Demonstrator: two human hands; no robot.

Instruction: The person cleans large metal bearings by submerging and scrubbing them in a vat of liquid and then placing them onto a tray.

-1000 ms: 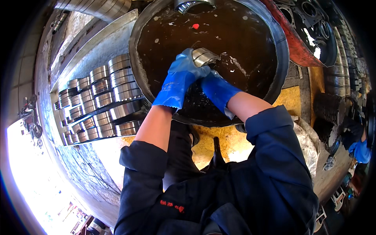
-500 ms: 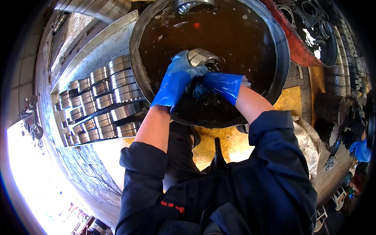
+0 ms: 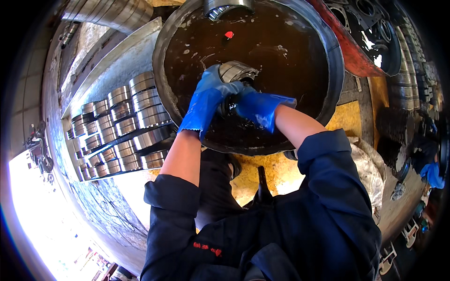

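Over the brown liquid in a big round metal tub [image 3: 333,70], I hold a shiny steel roller bearing [image 3: 236,70] in blue rubber gloves. My left hand [image 3: 216,86] is closed round the bearing's left and near side, fingers wrapped over it. Close against its near side is my right hand [image 3: 253,102], whose fingers are hidden behind the left glove and the bearing; whether they grip cannot be seen. Another bearing [image 3: 228,6] with visible rollers sits at the tub's far rim. A small red piece [image 3: 228,35] shows at the liquid's surface.
Left of the tub, a metal tray [image 3: 112,44] holds rows of steel bearing rings [image 3: 126,124]. A red-edged container [image 3: 342,42] with ring-shaped parts stands at the far right. Stacked rings [image 3: 407,70] line the right side. A blue-gloved hand of another person [image 3: 432,174] shows at far right.
The bearing and both hands have shifted slightly left in the picture. My right hand's fingers, partly visible under the left glove before, are now hidden. The red piece looks sharper at the surface.
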